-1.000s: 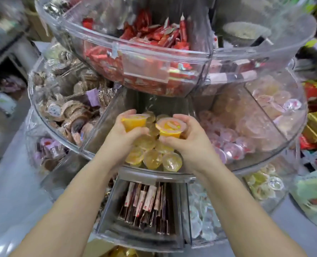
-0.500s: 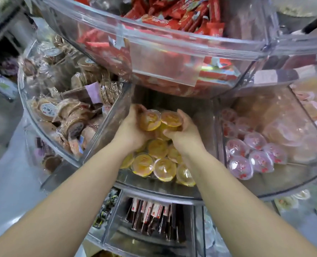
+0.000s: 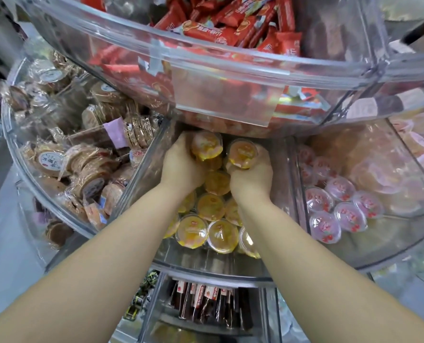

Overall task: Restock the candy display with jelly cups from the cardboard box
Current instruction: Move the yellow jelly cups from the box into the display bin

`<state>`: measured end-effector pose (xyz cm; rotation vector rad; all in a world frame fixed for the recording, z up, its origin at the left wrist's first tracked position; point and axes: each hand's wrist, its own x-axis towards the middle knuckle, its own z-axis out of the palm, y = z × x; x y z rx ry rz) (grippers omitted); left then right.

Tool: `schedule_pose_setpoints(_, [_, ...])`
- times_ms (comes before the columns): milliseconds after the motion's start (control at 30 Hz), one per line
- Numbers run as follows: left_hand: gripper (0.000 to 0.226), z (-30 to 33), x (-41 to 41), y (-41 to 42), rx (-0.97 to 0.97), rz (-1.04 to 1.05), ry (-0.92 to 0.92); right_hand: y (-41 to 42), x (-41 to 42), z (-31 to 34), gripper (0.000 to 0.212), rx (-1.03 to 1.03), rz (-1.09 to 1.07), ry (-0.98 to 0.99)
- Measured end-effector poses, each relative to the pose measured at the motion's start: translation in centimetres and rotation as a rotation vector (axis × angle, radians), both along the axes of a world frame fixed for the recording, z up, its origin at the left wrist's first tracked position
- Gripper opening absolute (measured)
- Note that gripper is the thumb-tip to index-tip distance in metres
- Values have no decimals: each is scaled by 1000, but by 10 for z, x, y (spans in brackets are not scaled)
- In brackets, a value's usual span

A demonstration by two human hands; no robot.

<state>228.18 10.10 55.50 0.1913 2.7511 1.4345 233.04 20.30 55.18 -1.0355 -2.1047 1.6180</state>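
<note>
Hands deeper in bin, left hand (image 3: 181,167) gripping jelly cup (image 3: 206,149), right hand (image 3: 252,175) another

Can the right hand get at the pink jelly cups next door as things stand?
Probably not yet: the right hand grips a yellow jelly cup, and a clear divider stands between it and the pink jelly cups. It would have to let go, then lift over.

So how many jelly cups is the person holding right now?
2. A first cup is in the left hand and a second cup is in the right hand, both above the yellow pile. The palms may hide more.
</note>
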Motion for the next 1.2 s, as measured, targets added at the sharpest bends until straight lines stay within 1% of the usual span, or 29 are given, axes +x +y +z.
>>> schedule_pose_setpoints(100, [49,-8,-8,9,-29,25,-30,-3,-9,-3,49,36,-30,-5])
schedule_pose_setpoints(167, [46,-17,-8,10,-59,28,-54,-4,-11,-8,52,35,-41,-7])
schedule_pose_setpoints(200, [44,-21,-8,9,-70,31,-53,-4,-12,-11,49,20,-52,-3])
schedule_pose_setpoints(300, [39,-26,-9,10,-96,42,-39,-1,-14,-16,29,-73,-68,2])
schedule_pose_setpoints(333, [39,-26,-10,11,-100,45,-31,0,-14,-17,26,-94,-55,8])
schedule_pose_setpoints(600, [45,-26,-7,12,-80,63,-19,3,-11,-18,26,-32,33,-14])
schedule_pose_setpoints(667, [51,-24,-6,12,-80,53,-47,3,-7,-13,29,-42,58,-22])
schedule_pose_setpoints(733, [61,-21,-6,10,-82,29,-94,2,0,-6,31,-65,94,-36])
schedule_pose_setpoints(800, [66,-15,-6,6,-79,-12,-154,3,13,1,21,-107,139,-43])
schedule_pose_setpoints(833, [67,-9,-5,2,-82,-39,-188,3,21,6,22,-154,148,-44])
schedule_pose_setpoints(867, [66,-3,-3,-3,-58,-63,-225,2,30,10,23,-227,149,-42])
schedule_pose_setpoints(900, [64,5,2,-10,10,-79,-266,-1,39,15,20,-315,152,-26])
schedule_pose_setpoints(933, [61,14,10,-18,110,-85,-297,-5,47,21,17,-392,162,-1])
schedule_pose_setpoints(967, [54,23,22,-27,215,-90,-297,-11,55,26,19,-433,179,19])
schedule_pose_setpoints(1033, [37,40,54,-50,348,-118,-180,-27,68,35,25,-420,220,48])
schedule_pose_setpoints(1100, [38,49,93,-80,394,-111,-28,-47,83,45,19,-327,315,96])
schedule_pose_setpoints(1200, [35,43,154,-136,391,28,104,-86,113,57,18,-254,541,184])
